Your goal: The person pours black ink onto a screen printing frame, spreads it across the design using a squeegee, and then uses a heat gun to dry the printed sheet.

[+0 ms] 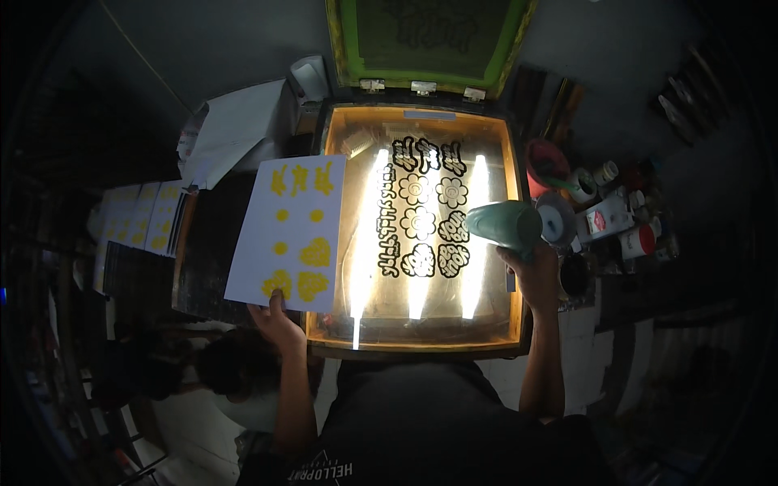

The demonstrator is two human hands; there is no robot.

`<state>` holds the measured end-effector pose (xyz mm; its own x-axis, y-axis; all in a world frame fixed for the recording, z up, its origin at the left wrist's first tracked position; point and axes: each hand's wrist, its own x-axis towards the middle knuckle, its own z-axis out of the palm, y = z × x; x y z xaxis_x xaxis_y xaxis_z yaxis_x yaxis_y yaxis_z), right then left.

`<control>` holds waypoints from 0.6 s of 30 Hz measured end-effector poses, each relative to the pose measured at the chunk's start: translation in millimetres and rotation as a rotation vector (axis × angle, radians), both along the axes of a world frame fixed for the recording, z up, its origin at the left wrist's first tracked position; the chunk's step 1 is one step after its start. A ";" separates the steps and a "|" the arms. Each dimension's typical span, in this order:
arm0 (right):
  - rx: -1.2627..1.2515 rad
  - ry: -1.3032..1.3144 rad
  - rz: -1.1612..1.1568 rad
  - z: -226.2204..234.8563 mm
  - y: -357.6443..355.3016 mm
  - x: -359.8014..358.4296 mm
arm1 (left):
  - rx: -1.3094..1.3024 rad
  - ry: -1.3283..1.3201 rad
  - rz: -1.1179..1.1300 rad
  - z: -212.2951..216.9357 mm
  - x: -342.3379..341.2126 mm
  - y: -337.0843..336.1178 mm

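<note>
My left hand (279, 326) pinches the lower edge of a white sheet (300, 186) printed with yellow shapes, thumb on top. The sheet is held over the left edge of a lit glass-topped light table (332, 328). In my right hand (527, 267) is a teal hair dryer (504, 224), gripped by its handle, its barrel pointing left above the table. Black-outlined flower and lettering designs (421, 221) lie on the glass between them. Hinged up behind the table stands a green printing screen (442, 65) with a faint dark design.
Several yellow-printed sheets (146, 215) lie at the far left. A large white package (239, 125) stands at the back left. To the right of the table are a red bowl (545, 162), a red-lidded jar (638, 240) and other crowded containers. Metal hinges (423, 88) line the table's back edge.
</note>
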<state>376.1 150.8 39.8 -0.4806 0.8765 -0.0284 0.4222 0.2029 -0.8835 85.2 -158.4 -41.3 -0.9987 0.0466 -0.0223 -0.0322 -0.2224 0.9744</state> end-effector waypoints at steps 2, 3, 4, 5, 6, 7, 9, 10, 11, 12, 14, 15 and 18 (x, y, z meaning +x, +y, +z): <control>0.022 -0.060 0.038 1.2 11.3 -0.9 | 0.015 0.006 -0.021 -3.0 -0.7 -1.3; 0.033 -0.090 0.058 2.0 16.5 -3.2 | 0.022 0.009 -0.031 -4.5 -1.4 -2.1; 0.036 -0.079 0.017 1.7 20.0 -7.3 | 0.014 0.012 -0.030 -6.8 -1.8 -2.8; 0.038 -0.068 -0.023 1.1 23.4 -13.0 | 0.006 0.014 -0.029 -9.1 -2.5 -3.5; 0.040 -0.057 -0.063 1.2 26.7 -17.3 | -0.002 0.017 -0.027 -10.3 -2.8 -4.2; 0.048 -0.058 -0.034 5.3 31.3 -20.9 | -0.001 0.016 -0.022 -10.3 -2.8 -3.7; 0.065 -0.060 0.024 14.5 39.9 -28.0 | 0.001 0.014 -0.011 -10.1 -2.6 -3.0; 0.158 -0.046 -0.016 7.7 46.5 -31.7 | -0.011 0.029 -0.011 -9.0 -3.4 -1.8; 0.247 -0.036 -0.056 -3.9 53.1 -36.0 | -0.026 0.038 -0.012 -8.5 -2.4 -1.3; 0.253 -0.034 -0.058 -8.8 61.2 -36.4 | -0.041 0.048 -0.013 -8.2 -2.1 -0.2; 0.178 -0.038 -0.011 -6.5 73.4 -43.2 | -0.038 0.038 0.000 -9.8 -0.9 -1.0; 0.099 -0.043 0.031 -3.1 78.8 -46.8 | -0.037 0.034 0.006 -10.5 -0.9 -1.3; 0.101 0.128 -0.063 3.9 81.3 -66.1 | -0.092 0.018 -0.002 -9.9 -0.4 -2.4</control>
